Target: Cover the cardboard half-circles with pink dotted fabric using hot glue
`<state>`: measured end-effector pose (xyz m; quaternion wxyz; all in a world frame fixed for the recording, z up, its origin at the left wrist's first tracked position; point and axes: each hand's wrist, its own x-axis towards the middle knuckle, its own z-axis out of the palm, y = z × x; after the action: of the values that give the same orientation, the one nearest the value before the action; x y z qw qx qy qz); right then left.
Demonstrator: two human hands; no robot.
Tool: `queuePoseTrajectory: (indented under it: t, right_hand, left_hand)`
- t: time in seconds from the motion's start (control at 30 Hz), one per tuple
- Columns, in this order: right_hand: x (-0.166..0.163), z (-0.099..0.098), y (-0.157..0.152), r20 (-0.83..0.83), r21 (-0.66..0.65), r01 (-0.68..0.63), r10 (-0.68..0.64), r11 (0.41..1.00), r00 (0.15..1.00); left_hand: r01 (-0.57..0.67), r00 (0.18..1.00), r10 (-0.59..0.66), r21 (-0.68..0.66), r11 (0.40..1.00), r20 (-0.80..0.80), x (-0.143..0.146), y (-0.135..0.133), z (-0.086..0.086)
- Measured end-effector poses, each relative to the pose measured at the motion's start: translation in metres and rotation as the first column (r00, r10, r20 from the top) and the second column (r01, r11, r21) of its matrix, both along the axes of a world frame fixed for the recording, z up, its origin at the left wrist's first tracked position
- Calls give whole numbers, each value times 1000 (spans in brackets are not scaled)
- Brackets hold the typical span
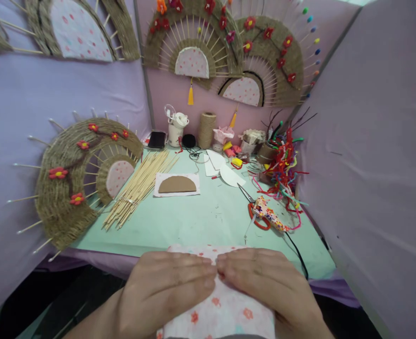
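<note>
A white cloth with red and pink flowers (222,313) lies at the table's front edge and runs down out of the bottom of the view. My left hand (172,282) rests on it from the left, fingers stretched out and close together. From the right, my right hand (264,278) lies flat on the same cloth. The fingertips of both hands almost meet over its middle. A grey-brown edge shows at the cloth's lower end, too little to name. Beyond the hands, a brown cardboard half-disc (177,184) sits on a smaller patterned cloth piece (196,190).
A bundle of thin sticks (140,186) lies at the left beside a twine fan (66,188). Orange-handled scissors (263,225) and a flower-patterned glue gun (269,214) with a black cord lie at right, near tangled pipe cleaners (287,165). A twine spool (207,131) stands behind.
</note>
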<state>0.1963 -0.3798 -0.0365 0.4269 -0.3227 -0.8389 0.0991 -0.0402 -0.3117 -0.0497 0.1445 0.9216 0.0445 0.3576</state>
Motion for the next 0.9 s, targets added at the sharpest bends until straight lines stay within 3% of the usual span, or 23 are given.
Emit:
queuePoseTrajectory:
  t: [0.43,0.6,0.77,0.9]
  right_hand:
    - [-2,8,-7,-28,-37,23,-24,999,999]
    - [0,-2,0,-83,-29,17,-20,999,996]
    - [5,-19,16,-181,-76,5,-18,997,983]
    - [8,-26,25,-206,-205,154,-197,967,959]
  left_hand:
    - [9,999,-10,9,1000,42,7,4,-1]
    - [50,996,-49,-16,999,71,8,6,-3]
    - [20,994,-2,-162,987,113,8,15,-12]
    - [-92,990,123,-352,931,66,8,26,-24]
